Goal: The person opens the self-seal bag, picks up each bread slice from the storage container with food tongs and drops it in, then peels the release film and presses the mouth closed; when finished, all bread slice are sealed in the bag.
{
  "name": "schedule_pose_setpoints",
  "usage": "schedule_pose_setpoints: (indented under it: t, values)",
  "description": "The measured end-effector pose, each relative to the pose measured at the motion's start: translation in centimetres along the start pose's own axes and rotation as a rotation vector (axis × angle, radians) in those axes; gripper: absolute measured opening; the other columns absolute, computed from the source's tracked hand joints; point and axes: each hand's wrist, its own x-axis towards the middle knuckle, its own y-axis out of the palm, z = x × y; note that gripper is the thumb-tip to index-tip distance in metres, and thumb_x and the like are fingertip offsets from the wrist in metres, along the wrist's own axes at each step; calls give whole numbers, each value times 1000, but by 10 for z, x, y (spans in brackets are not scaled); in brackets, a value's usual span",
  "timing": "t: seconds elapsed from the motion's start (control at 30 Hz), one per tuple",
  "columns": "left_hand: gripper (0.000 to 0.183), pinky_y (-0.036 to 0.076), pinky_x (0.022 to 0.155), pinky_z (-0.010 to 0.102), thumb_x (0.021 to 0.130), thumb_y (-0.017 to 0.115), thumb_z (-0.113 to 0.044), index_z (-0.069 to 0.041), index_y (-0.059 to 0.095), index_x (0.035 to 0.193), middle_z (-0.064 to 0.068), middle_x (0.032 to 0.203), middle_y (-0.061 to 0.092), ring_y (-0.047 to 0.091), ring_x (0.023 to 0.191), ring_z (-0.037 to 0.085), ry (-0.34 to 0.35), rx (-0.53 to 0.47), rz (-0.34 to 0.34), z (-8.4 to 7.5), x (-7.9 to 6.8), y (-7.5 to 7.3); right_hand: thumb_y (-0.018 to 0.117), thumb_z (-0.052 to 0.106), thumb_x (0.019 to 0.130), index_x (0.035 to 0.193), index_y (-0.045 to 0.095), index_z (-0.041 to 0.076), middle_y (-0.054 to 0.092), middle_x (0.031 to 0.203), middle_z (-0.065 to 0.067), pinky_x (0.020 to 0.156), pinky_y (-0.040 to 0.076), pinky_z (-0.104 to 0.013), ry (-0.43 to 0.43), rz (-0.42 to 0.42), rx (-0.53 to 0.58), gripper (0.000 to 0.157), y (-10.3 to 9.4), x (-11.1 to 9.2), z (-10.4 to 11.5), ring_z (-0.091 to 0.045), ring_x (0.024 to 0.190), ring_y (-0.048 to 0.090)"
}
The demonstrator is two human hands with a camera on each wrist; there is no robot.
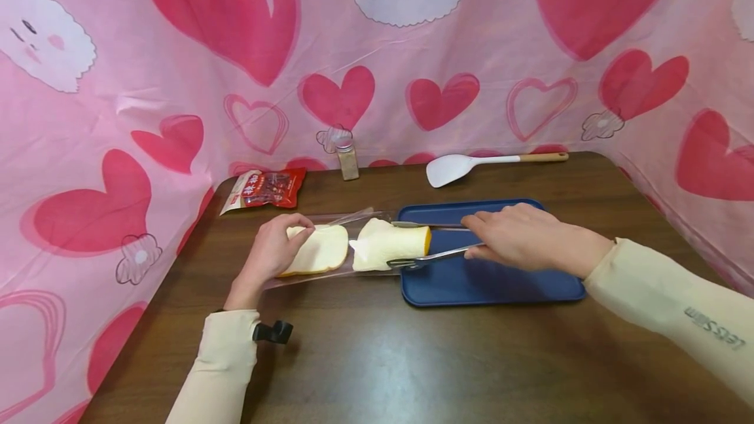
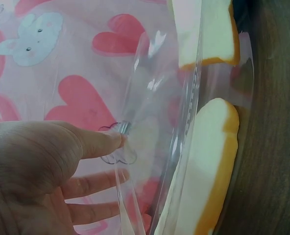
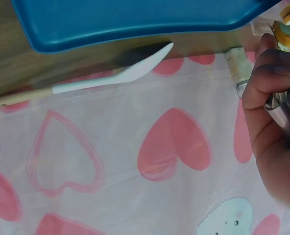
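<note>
In the head view my left hand (image 1: 272, 250) pinches the edge of a clear plastic bag (image 1: 312, 278) between thumb and finger; the left wrist view also shows the film (image 2: 150, 98) at my fingertips. A slice of bread (image 1: 321, 250) lies in the bag beside that hand. To its right is another piece of bread (image 1: 385, 245), its brown crust facing the tray. My right hand (image 1: 518, 237) grips metal tongs (image 1: 444, 254), whose two arms lie on either side of this piece. Its fingers curl round the tongs in the right wrist view.
A blue tray (image 1: 495, 286) sits beneath the right hand, its left edge by the bread. Behind it lies a white spatula (image 1: 452, 169) with a wooden handle. A small shaker jar (image 1: 347, 161) and a red food packet (image 1: 271, 190) stand near the pink heart-patterned cloth (image 1: 377, 38).
</note>
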Motion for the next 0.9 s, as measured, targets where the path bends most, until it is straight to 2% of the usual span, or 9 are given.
schedule_pose_setpoints:
  t: [0.17,0.3,0.53,0.73,0.9]
  values:
    - [18,40,116,64,104,65,-19,-8,76,115,22,134,70,58,133,44,-2,-6,1,-1,1,-1,74,46,97,133,65,5,75,112,-7,64,59,-32,-18,-1,3,55,-4,6,-1,-10,71,65]
    - [18,40,116,64,105,65,-20,-9,76,115,21,135,69,57,133,43,-18,-20,11,-3,1,-2,75,45,97,135,64,4,75,117,-9,71,62,-36,-12,15,32,57,-2,8,-3,-14,80,69]
    - [19,40,116,65,105,65,-21,-10,75,117,20,137,68,56,134,42,-51,-38,34,-3,2,-3,74,42,98,137,63,2,75,121,-14,80,64,-44,-20,-3,71,57,11,14,-9,-21,87,73]
    - [20,40,116,65,106,65,-22,-10,74,118,20,138,68,55,136,42,-69,-45,42,-1,2,-3,70,43,101,142,60,2,72,131,-16,91,63,-50,-23,-7,123,59,23,19,-14,-26,100,75]
    - [19,41,116,64,105,65,-22,-11,74,118,19,137,68,56,134,41,-69,-50,32,-1,2,-4,70,42,101,143,60,2,71,133,-16,92,63,-49,-39,-3,153,59,32,24,-13,-24,97,75]
